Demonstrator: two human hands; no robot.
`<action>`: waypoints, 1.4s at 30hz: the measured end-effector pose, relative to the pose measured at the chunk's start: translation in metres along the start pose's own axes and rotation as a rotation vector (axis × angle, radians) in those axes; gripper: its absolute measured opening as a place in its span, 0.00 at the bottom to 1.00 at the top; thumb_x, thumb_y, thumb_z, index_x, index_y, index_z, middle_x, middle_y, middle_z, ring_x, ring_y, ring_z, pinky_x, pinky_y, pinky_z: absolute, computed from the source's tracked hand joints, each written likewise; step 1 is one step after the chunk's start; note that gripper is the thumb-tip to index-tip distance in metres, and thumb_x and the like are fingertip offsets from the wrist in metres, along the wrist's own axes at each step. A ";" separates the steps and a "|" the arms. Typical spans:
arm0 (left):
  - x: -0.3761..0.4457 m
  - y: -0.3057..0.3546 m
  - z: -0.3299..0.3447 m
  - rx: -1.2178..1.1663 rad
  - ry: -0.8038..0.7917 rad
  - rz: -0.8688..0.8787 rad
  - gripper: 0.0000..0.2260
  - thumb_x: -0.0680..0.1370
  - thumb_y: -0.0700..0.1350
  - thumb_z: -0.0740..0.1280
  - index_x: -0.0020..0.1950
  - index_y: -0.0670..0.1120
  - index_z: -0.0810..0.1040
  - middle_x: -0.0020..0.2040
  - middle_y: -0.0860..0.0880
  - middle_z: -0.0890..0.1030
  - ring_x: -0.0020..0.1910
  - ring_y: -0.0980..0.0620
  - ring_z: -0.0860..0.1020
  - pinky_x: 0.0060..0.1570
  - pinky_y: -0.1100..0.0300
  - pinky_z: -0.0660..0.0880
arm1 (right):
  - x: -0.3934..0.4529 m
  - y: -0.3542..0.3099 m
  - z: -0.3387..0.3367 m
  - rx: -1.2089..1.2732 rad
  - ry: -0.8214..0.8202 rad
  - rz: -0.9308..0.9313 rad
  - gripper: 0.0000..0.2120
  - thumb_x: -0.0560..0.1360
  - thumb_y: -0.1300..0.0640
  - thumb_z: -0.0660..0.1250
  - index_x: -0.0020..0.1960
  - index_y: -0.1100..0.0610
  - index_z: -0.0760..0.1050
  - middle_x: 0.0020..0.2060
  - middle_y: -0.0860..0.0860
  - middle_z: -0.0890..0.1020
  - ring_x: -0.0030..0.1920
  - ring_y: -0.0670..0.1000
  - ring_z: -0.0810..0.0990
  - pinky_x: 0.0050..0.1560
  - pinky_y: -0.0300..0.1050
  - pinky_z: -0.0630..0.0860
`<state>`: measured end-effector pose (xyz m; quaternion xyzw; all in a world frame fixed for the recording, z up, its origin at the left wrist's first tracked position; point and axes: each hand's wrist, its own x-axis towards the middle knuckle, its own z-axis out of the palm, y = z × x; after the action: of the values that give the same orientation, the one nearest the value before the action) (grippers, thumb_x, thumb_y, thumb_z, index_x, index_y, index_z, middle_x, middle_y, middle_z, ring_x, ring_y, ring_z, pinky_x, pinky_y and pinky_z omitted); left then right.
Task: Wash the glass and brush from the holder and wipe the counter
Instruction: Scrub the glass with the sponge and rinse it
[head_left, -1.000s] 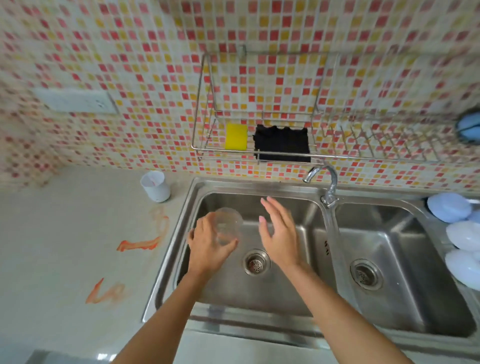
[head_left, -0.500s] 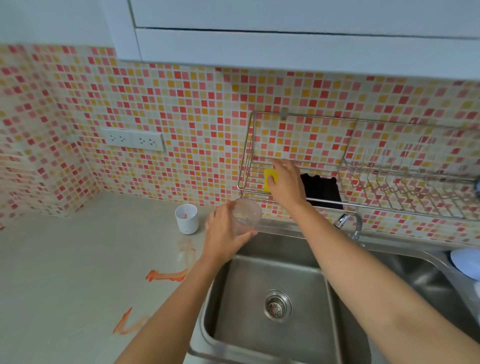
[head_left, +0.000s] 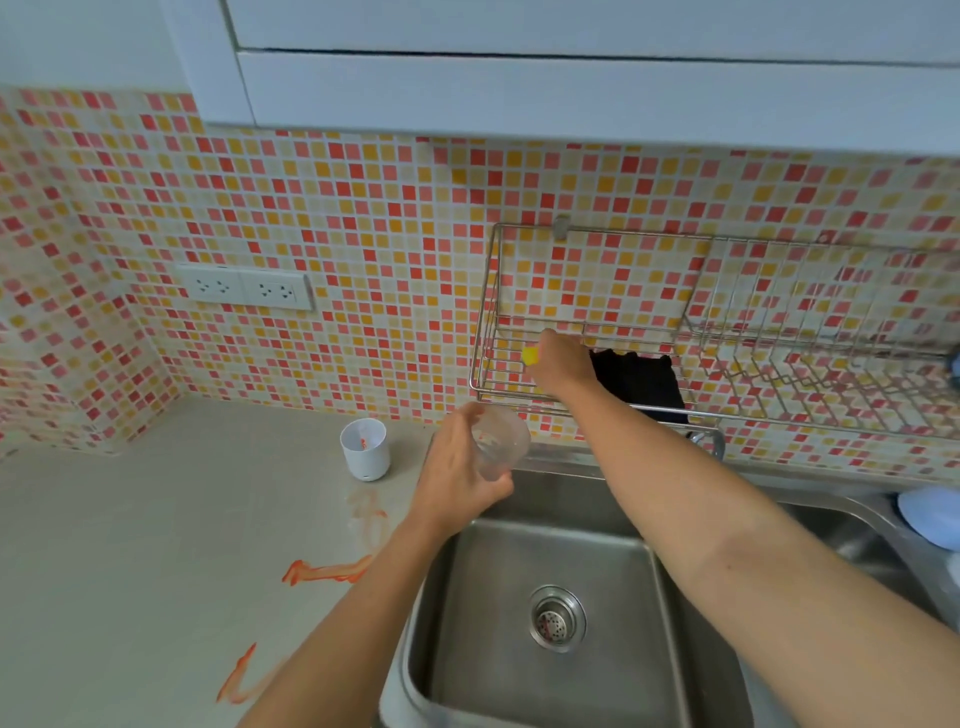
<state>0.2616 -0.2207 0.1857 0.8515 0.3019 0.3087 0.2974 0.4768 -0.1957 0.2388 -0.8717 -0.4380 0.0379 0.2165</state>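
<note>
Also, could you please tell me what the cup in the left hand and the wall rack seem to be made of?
Cup: clear glass or plastic; the sink edge shows through it, the look leaves it open. Wall rack: thin metal wire, shiny silver finish, probably stainless or chromed steel.

The clear, smooth plastic-looking glass shows a faint sheen. The brushed stainless-steel sink is dully reflective, its round metal drain strainer brighter. The thin chrome wire rack gleams against the glossy red, orange and cream mosaic tile wall. The pale beige surface looks matt, smeared with orange streaks. The small white cylindrical holder looks like smooth plastic.
</note>
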 end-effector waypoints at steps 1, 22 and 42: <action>0.001 -0.001 0.001 0.000 -0.008 0.002 0.38 0.65 0.53 0.74 0.70 0.53 0.58 0.65 0.52 0.69 0.63 0.53 0.70 0.63 0.54 0.72 | -0.005 -0.001 -0.005 0.036 0.039 -0.013 0.17 0.76 0.58 0.67 0.63 0.58 0.68 0.50 0.56 0.77 0.56 0.60 0.75 0.41 0.49 0.70; 0.020 0.012 0.093 0.188 -0.191 0.170 0.38 0.68 0.48 0.76 0.74 0.45 0.63 0.67 0.47 0.72 0.63 0.46 0.73 0.54 0.52 0.77 | -0.163 0.120 0.013 -0.010 0.093 -0.400 0.13 0.75 0.59 0.68 0.58 0.50 0.82 0.54 0.48 0.79 0.53 0.54 0.72 0.55 0.49 0.75; 0.021 0.000 0.101 0.202 -0.311 0.197 0.35 0.66 0.49 0.77 0.71 0.50 0.67 0.65 0.53 0.73 0.59 0.52 0.75 0.53 0.60 0.74 | -0.155 0.148 0.022 0.017 -0.005 -0.525 0.13 0.73 0.62 0.70 0.53 0.49 0.84 0.51 0.45 0.82 0.51 0.52 0.74 0.54 0.46 0.75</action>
<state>0.3460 -0.2381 0.1293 0.9398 0.1971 0.1691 0.2222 0.4862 -0.3865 0.1391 -0.7261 -0.6495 -0.0136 0.2253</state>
